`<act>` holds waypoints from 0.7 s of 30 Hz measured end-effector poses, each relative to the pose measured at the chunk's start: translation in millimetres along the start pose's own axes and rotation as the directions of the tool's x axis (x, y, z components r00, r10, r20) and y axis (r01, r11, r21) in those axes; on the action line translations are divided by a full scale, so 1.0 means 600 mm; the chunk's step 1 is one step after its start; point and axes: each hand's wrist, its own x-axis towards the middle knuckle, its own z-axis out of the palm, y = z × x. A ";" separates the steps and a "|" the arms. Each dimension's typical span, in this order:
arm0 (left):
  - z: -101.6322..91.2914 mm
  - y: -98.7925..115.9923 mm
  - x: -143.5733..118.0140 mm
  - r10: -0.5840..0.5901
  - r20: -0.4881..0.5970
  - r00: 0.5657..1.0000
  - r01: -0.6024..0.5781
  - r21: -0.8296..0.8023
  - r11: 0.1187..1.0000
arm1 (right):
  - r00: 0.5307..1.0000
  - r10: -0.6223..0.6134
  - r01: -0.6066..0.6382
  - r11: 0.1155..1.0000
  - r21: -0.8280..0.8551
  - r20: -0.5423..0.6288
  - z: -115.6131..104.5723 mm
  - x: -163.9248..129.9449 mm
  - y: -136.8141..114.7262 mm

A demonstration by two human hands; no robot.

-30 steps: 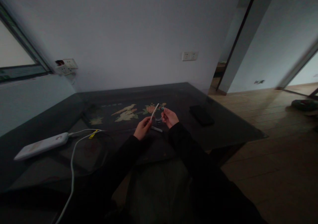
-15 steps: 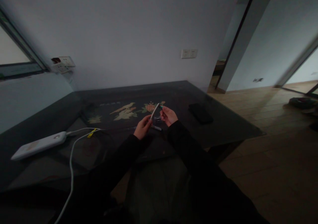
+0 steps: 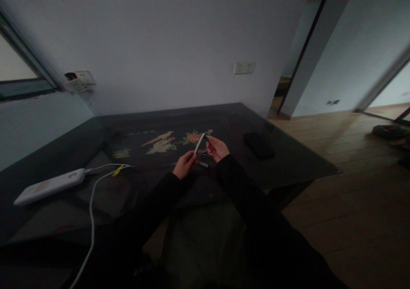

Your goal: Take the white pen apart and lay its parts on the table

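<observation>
My left hand (image 3: 185, 164) is closed on a slim white strip (image 3: 199, 143), which stands up at a slant from the fingers. My right hand (image 3: 218, 148) pinches a small green piece (image 3: 208, 138) against or close to the strip's upper end; whether they touch is too small to tell. Behind and between the hands, a small clear, shiny object (image 3: 203, 153) is partly hidden. A short whitish stick (image 3: 203, 164) with a dark end lies on the dark table (image 3: 224, 118) just below the hands.
On the left lies a white power bank (image 3: 51, 186), its white cable (image 3: 92, 212) running off the near edge past a yellow tag (image 3: 118, 170). A black phone-like slab (image 3: 259, 145) rests to the right. The wall behind carries sockets (image 3: 244, 68).
Both hands keep nearly the same place and grip. The white strip and the green piece have barely shifted, and the view has tilted very slightly.
</observation>
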 end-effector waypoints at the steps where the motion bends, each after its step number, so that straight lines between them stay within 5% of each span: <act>1: 0.000 0.000 0.000 0.000 0.002 1.000 0.000 -0.001 1.000 | 1.000 0.000 0.000 1.000 0.002 0.001 0.000 0.000 0.000; 21: 0.010 0.007 -0.011 0.038 0.103 0.994 -0.045 0.073 0.996 | 1.000 -0.018 0.018 0.997 0.072 -0.002 -0.005 0.005 0.015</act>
